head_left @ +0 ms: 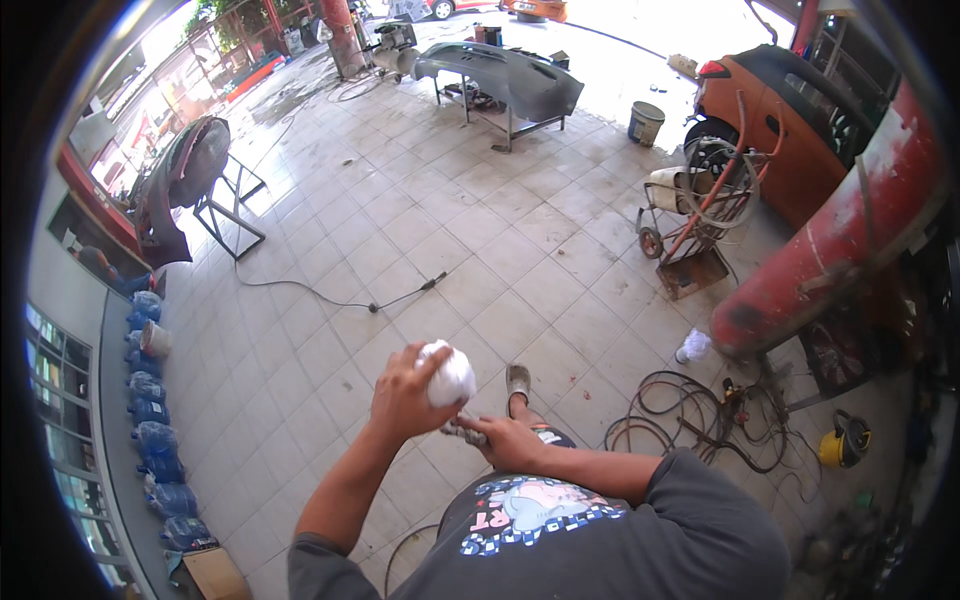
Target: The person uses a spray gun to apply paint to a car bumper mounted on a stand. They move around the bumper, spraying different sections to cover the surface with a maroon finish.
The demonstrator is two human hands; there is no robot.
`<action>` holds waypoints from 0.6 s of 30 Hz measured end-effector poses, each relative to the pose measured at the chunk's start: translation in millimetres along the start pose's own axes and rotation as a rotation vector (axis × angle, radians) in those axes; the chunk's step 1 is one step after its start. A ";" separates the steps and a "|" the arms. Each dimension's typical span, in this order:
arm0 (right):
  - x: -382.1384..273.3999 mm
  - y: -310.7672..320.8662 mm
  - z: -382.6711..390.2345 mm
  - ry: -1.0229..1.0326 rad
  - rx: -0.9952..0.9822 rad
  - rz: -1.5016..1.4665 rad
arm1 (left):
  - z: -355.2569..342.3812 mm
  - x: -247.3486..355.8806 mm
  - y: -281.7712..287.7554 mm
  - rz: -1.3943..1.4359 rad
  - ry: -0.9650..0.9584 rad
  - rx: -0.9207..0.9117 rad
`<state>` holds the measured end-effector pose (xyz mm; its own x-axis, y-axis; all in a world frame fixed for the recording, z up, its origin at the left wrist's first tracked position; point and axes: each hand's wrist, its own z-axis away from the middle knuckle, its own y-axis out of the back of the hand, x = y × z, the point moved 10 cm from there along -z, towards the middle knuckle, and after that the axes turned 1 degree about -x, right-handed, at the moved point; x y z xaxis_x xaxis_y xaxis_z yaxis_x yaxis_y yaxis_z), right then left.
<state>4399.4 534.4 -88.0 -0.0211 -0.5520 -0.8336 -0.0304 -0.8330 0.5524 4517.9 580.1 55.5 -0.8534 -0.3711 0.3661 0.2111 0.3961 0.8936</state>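
L hand [400, 392] wraps a white rounded bundle [453, 380] in front of the wearer's dark tee [640, 540], R hand [510, 443] closed on a small grey piece [463, 432] just below; whether the two connect is too small to tell. Work looks under way: bundle's off the tiled flr. [400, 225], both hands on the job, release yet to come. Grey bumper [500, 80], well apart on its stand [510, 130], goes untouched.

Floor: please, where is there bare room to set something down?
Free tiles lie between the grey bumper and the black cord, and between that cord and the blue bottles. Crowded: lower right, by tangled hoses; left side, by those bottles.
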 end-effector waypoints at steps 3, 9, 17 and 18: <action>34.0 21.7 -80.3 -0.060 -0.006 0.024 | -66.0 -57.0 -7.6 -0.012 0.150 0.077; 54.4 82.5 -232.0 -0.033 -0.055 0.097 | -165.3 -167.3 12.7 -0.088 0.382 0.318; 114.5 136.9 -384.3 -0.062 0.002 0.122 | -269.9 -265.5 8.2 0.122 0.234 0.568; 119.3 142.4 -401.5 -0.061 0.006 0.110 | -273.8 -294.5 -4.5 0.287 0.320 0.591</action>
<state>4793.8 335.1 -109.2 -0.0855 -0.6366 -0.7664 -0.0302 -0.7672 0.6407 4898.7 457.7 14.8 -0.6026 -0.3761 0.7038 0.0355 0.8685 0.4945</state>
